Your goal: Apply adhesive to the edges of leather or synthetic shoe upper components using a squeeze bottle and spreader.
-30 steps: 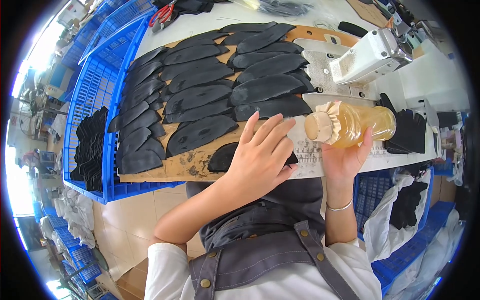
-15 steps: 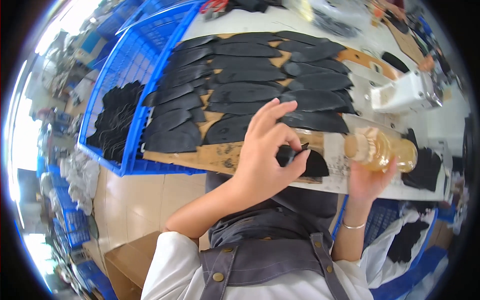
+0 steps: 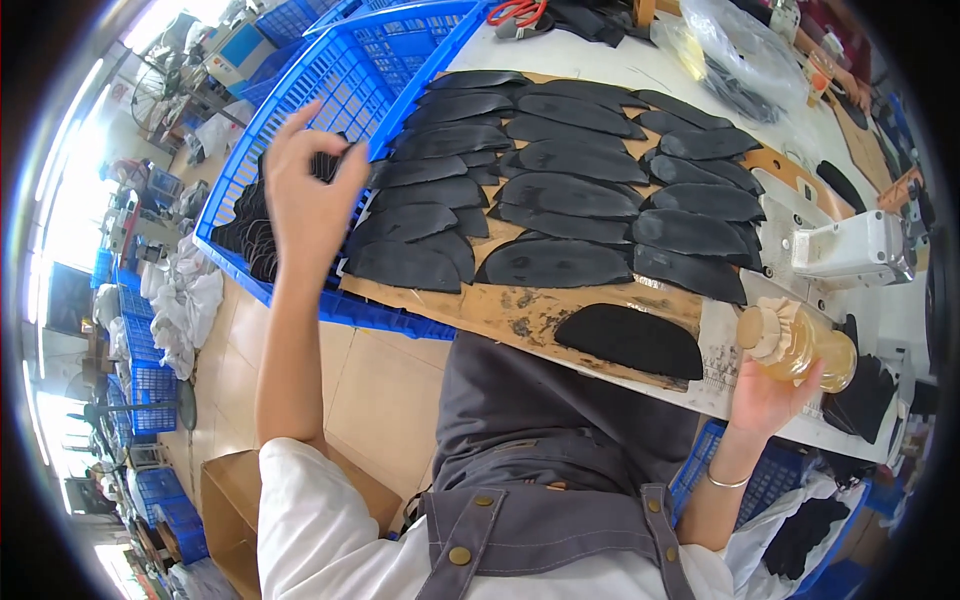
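Note:
My right hand [image 3: 775, 397] is wrapped round a clear jar of yellowish liquid [image 3: 812, 345], tilted, with a tan covered top [image 3: 765, 330] pointing left. My left hand [image 3: 312, 205] is raised over the left end of the table, in front of a blue plastic basket. Its thumb and forefinger curl together in a ring; whether a thin piece is between their tips I cannot make out. A matte black half-oval piece [image 3: 635, 340] lies flat on the near edge of a brown board [image 3: 500, 312]. Behind it, several shiny black curved pieces [image 3: 560, 263] overlap in three columns.
The blue basket [image 3: 390, 60] holds stacked black pieces [image 3: 245, 235]. A white metal machine part [image 3: 855, 248] stands at the right, with more black pieces [image 3: 862, 400] near it. Red-handled scissors [image 3: 518, 12] and a plastic bag [image 3: 735, 50] lie at the back. Another person's hand [image 3: 850, 88] is at far right.
My left hand has moved from above the matte black piece leftward to the basket, leaving that piece lying on the board. My right hand still holds the jar. The view has shifted.

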A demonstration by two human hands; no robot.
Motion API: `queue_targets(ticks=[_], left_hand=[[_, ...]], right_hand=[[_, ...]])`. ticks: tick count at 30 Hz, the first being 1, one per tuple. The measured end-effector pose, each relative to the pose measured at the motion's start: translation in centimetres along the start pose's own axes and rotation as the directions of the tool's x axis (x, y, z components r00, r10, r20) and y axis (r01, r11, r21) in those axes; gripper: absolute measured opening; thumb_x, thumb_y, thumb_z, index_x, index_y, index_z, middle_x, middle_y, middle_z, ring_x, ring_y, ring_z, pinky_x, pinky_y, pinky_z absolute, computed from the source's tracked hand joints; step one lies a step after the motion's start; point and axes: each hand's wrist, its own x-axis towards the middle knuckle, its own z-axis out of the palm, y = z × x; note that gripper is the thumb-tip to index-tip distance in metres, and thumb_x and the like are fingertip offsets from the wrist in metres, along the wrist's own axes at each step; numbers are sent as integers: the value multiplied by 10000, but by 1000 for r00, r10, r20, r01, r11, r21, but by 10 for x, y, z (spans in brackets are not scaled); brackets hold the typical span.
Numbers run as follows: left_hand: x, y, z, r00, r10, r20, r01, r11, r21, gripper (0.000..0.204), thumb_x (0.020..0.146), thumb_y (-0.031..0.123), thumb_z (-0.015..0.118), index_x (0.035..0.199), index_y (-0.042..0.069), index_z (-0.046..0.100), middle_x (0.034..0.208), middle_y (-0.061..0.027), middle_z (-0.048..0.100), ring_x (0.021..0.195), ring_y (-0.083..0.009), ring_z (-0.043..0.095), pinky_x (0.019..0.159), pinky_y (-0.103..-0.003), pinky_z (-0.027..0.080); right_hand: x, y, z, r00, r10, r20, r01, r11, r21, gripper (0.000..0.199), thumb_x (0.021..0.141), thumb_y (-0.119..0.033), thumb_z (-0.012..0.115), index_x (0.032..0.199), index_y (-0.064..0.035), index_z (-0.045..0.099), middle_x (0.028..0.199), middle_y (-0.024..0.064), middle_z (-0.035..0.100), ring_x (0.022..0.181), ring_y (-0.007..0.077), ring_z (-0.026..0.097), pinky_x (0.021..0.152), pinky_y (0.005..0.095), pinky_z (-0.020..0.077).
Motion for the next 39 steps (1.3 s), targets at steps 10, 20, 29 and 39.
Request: queue_targets(ticks=[10,20,29,39], left_hand=[[-15,1,50,852,244,464,-275,961,0,264,675,232,703,788,51,548,1235,-170,501,1216,-349,395,1015,-453,287],[-16,17,26,737,404,542,-617,730,295,399,706,195,636,1066,36,569,1295,-133,450,1247,-294,367,1049,-466,247],[-16,16,32,787,350,508,-427,904,39,126,736,40,614,853,18,651,1172,-94,546,1121,-277,485,969,-400,367],[-11,22,37,741,376,557,-455,891,4,111,712,79,662,815,40,679,1183,-78,568,1138,-279,486,968,-392,371]], right_hand=[[1,1,-2,999,-19,-44,20,1000,24,554,853,-301,595,1294,-32,394,1330,133,437,1237,282,406,1047,460,309],[2,1,-3,998,-28,-54,29,999,13,550,861,-313,580,1297,-37,390,1330,139,436,1244,285,399,1051,458,302],[1,1,-2,998,-16,-63,18,1000,21,544,865,-317,574,1301,-48,391,1326,136,444,1241,283,404,1048,466,301],[1,3,0,998,-16,-65,18,999,27,542,856,-320,584,1294,-55,403,1316,127,457,1236,274,412,1047,466,299]])
